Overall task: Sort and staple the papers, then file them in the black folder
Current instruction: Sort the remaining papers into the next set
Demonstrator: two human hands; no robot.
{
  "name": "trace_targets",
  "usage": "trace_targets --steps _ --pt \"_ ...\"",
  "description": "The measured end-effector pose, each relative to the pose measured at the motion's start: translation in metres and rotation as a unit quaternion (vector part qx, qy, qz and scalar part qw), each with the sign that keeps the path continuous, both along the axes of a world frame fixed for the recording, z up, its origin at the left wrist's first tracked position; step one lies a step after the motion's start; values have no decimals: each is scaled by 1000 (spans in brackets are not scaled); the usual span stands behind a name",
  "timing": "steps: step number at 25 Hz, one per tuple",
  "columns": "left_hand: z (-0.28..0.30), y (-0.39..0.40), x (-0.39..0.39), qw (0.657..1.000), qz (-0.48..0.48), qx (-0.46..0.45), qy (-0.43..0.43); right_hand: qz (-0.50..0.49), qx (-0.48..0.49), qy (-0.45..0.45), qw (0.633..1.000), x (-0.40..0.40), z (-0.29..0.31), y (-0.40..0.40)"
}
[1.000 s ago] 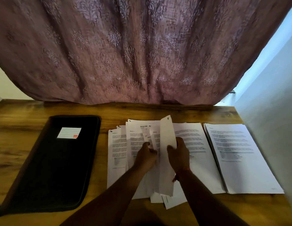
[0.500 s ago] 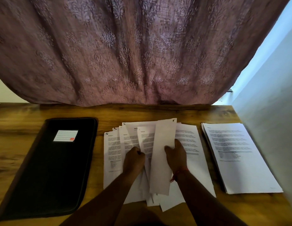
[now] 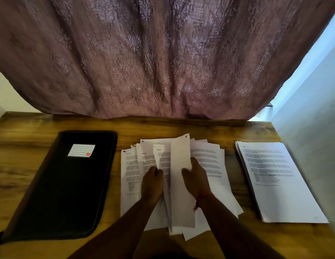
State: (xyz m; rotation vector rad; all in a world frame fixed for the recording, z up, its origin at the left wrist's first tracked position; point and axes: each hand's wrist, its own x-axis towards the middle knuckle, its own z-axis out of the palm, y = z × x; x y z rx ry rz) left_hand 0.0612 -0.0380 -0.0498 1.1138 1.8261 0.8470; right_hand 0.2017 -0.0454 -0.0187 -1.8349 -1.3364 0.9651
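A fanned, untidy pile of printed papers (image 3: 209, 161) lies in the middle of the wooden table (image 3: 22, 146). My right hand (image 3: 196, 178) grips one sheet (image 3: 181, 184) and holds it tilted up on edge above the pile. My left hand (image 3: 151, 182) has its fingers curled on the sheets just left of that one. A closed black zip folder (image 3: 65, 187) with a white label lies flat to the left. A neat stack of papers (image 3: 279, 180) lies to the right. No stapler is visible.
A purple patterned curtain (image 3: 163, 58) hangs behind the table's far edge. A pale wall (image 3: 316, 118) borders the table on the right, close to the neat stack.
The lifted sheet in my right hand has tipped lower toward the pile. My left hand has shifted slightly left over the sheets.
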Motion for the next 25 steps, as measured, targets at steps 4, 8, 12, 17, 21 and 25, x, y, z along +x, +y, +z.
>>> trace_targets --steps 4,8,12,17,21,25 --pt "0 -3 -3 999 -41 24 21 -5 -15 28 999 -4 -2 -1" --pt "0 -5 -4 998 -64 27 6 1 -20 30 999 -5 -4 -2" --pt "3 -5 -6 998 -61 8 11 -12 -37 -31 999 1 -11 -2" --pt "4 -3 -8 998 -53 -22 9 4 -41 -176 984 18 -18 -1" --pt "8 -5 -7 998 -63 -5 5 22 -40 -130 990 3 -14 -5" --pt "9 -8 -4 996 -88 32 13 47 4 -99 994 -15 2 -6"
